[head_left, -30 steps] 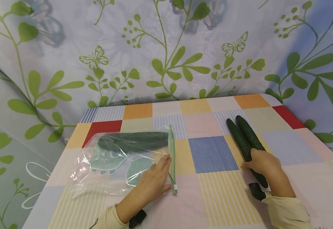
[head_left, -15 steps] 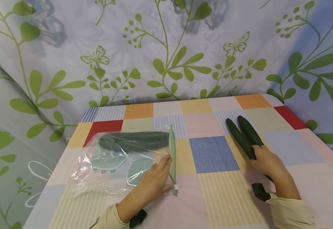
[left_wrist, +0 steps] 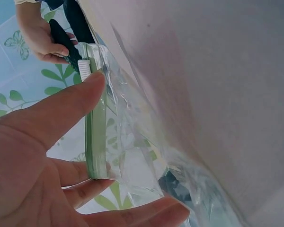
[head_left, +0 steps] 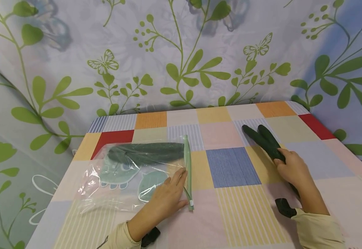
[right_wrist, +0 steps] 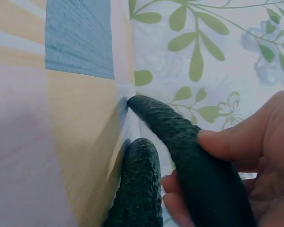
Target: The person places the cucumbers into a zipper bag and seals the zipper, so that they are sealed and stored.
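Observation:
My left hand (head_left: 165, 195) rests on the mouth end of a clear zip bag (head_left: 121, 197), its fingers spread and fairly straight. In the left wrist view the thumb touches the green zip strip (left_wrist: 97, 142) near the white slider (left_wrist: 84, 69), while the other fingers reach past the strip. One dark green cucumber (head_left: 146, 152) lies inside the bag. At the right, my right hand (head_left: 294, 169) grips a cucumber (right_wrist: 189, 156) between thumb and fingers, with its near end partly hidden by the hand. Beside it is another cucumber (right_wrist: 139, 184), partly covered by the held one in the head view.
A patchwork cloth (head_left: 233, 167) covers the table, which meets a leaf-printed curtain (head_left: 181, 52) at the back. Dark wrist devices (head_left: 285, 208) show under both sleeves. The bag carries a pale green cartoon print (head_left: 151, 185).
My right hand has shifted slightly right and away from me. The held cucumber has swung so its far tip points further left, crossing the other one. The left hand stays still.

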Action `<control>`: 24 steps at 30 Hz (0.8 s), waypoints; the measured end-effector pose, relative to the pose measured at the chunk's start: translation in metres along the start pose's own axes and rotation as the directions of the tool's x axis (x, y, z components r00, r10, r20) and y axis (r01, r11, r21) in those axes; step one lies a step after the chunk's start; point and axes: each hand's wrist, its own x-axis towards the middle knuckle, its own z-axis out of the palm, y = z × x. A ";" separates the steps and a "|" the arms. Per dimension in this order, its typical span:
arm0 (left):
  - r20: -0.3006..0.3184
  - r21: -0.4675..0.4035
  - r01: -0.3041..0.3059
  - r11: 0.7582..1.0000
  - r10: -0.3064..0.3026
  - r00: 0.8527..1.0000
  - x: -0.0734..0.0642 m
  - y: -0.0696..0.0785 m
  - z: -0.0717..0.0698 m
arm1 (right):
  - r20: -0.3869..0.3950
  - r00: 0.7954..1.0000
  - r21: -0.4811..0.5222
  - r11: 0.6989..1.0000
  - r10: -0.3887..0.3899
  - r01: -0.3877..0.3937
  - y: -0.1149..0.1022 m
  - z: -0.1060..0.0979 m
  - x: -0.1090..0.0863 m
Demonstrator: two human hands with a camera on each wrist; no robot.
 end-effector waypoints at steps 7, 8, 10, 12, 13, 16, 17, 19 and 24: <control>-0.003 -0.003 0.002 1.000 -0.002 1.000 0.000 -0.001 0.001 | -0.050 0.999 0.107 0.994 0.020 -0.015 -0.001 0.002 0.002; -0.007 -0.003 0.000 1.000 0.000 1.000 0.000 -0.001 0.001 | -0.051 0.998 0.113 0.993 0.023 -0.017 -0.001 0.002 0.002; -0.012 0.000 -0.003 1.000 0.003 1.000 0.000 -0.001 0.001 | -0.051 0.998 0.120 0.993 0.027 -0.020 -0.002 0.003 0.002; -0.018 0.005 -0.009 1.000 0.009 1.000 0.000 -0.001 0.001 | -0.050 0.998 0.126 0.992 0.028 -0.022 -0.002 0.003 0.001; -0.020 0.008 -0.011 1.000 0.012 1.000 0.000 -0.001 0.001 | -0.050 0.998 0.129 0.991 0.027 -0.020 -0.003 0.003 0.001; -0.023 0.016 -0.013 1.000 0.013 1.000 0.000 -0.001 0.001 | -0.051 0.999 0.145 0.989 0.019 -0.011 -0.004 0.002 0.000; -0.024 0.019 -0.012 1.000 0.013 1.000 0.000 -0.001 0.001 | -0.056 0.998 0.148 0.989 0.011 -0.003 -0.004 0.002 -0.001; -0.025 0.026 -0.009 1.000 0.010 1.000 0.000 -0.001 0.001 | -0.062 0.998 0.160 0.987 -0.001 0.011 -0.004 0.002 -0.001; -0.035 0.040 -0.007 0.999 0.008 0.999 0.000 -0.001 0.001 | -0.086 0.996 0.192 0.980 -0.031 0.047 -0.006 0.002 -0.001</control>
